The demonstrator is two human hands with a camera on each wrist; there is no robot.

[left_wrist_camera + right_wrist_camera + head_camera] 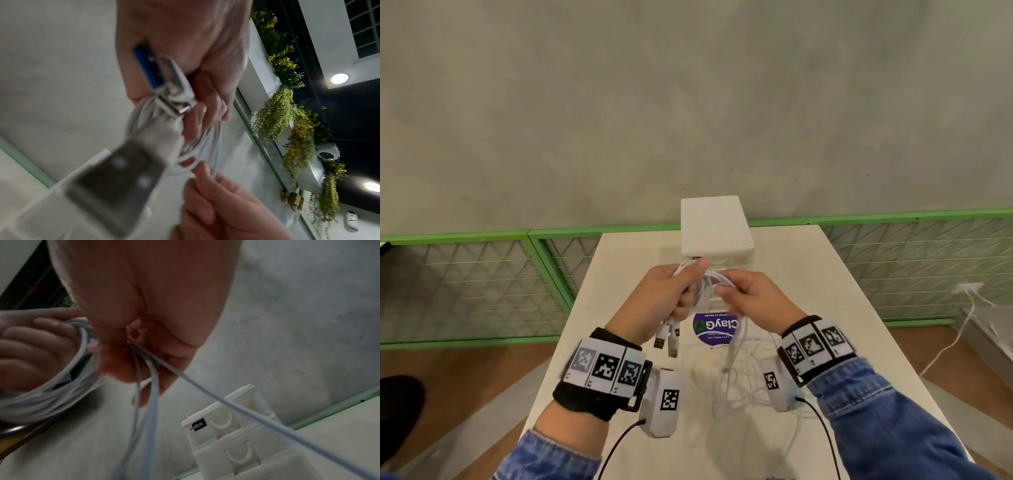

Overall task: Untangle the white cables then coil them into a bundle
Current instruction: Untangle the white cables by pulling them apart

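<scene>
The white cables point(714, 279) are held above the surface point(808, 274): finished loops are gripped in the left hand point(664, 294), apparently to anchor the coil, while loose strands are pinched by the right hand point(750, 296) for feeding. Thin, glossy strands trail down; USB plugs point(666, 337) dangle below.

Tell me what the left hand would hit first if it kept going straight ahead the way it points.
Probably the white drawer box: the left hand points away toward it, though depth is unclear.

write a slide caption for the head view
Left hand grips coiled white cables while right hand feeds loose strands.
</scene>
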